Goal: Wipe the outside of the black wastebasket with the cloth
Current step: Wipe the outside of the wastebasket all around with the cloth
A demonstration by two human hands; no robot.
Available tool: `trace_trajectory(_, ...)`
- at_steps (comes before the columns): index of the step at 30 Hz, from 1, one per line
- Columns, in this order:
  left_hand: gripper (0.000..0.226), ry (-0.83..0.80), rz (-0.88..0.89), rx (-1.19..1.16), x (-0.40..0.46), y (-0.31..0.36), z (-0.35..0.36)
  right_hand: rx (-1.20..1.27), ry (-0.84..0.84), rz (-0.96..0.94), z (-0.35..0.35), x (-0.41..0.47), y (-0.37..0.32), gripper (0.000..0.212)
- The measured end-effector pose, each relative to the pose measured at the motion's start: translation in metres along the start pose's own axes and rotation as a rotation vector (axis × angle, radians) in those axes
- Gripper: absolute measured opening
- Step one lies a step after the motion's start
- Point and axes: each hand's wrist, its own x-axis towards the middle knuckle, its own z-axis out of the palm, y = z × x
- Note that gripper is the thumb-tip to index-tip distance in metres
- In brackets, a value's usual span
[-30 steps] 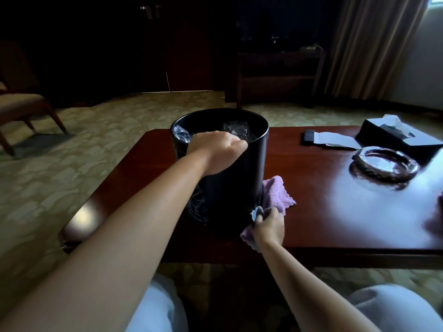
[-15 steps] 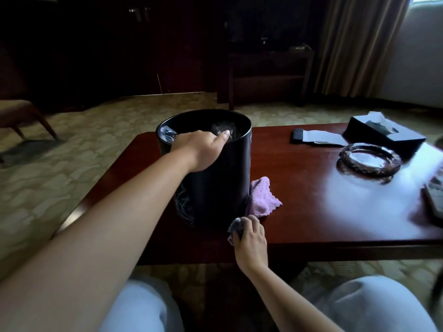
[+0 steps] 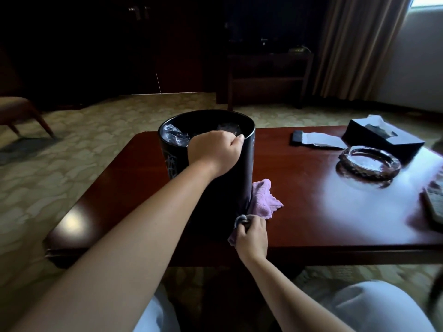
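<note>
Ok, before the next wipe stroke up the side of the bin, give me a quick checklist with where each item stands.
1. Left hand grips the rim of the round black wastebasket: ok.
2. Right hand grips the lilac cloth: ok.
3. Cloth against the basket's lower right wall: ok.
4. Basket upright on the dark red wooden table: ok.
5. Round glass ashtray apart from the basket: ok.
6. Far side of the basket wiped: cannot tell.
</note>
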Motion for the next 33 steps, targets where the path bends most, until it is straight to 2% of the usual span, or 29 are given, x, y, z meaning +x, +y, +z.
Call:
trace_trajectory(3, 0.055, -0.009, 0.026, -0.055, -0.003, -0.006, -0.002, 0.125, 0.075, 0.006, 0.003, -0.005, -0.005, 0.010)
trace_trajectory(8, 0.060, -0.052, 0.036, -0.144, -0.002, -0.019, -0.007, 0.262, 0.157, -0.127, 0.015, -0.021, -0.025, 0.016)
trace_trajectory(10, 0.060, -0.072, 0.031, -0.153, -0.002, -0.023, -0.008, 0.276, 0.182, -0.099, 0.018, -0.022, -0.029, 0.021)
trace_trajectory(12, 0.059, -0.073, 0.038, -0.150, -0.003, -0.024, -0.008, 0.302, 0.176, 0.014, 0.015, -0.022, -0.028, 0.019)
trace_trajectory(14, 0.058, -0.060, 0.056, -0.145, -0.004, -0.024, -0.008, 0.273, 0.174, 0.091, 0.006, -0.017, -0.023, 0.011)
trace_trajectory(19, 0.057, -0.036, 0.085, -0.139, -0.004, -0.024, -0.006, 0.133, 0.216, 0.107, -0.029, 0.025, -0.012, 0.020)
trace_trajectory(23, 0.057, -0.013, 0.101, -0.117, -0.004, -0.024, -0.004, 0.161, 0.071, 0.134, -0.022, 0.037, -0.011, 0.021)
trace_trajectory(30, 0.057, 0.014, 0.105, -0.119, -0.005, -0.025, -0.003, 0.113, 0.122, -0.072, 0.009, -0.023, -0.011, 0.023)
trace_trajectory(33, 0.057, 0.017, 0.113, -0.125, -0.006, -0.025, -0.004, 0.145, 0.148, 0.046, 0.003, -0.003, -0.011, 0.017)
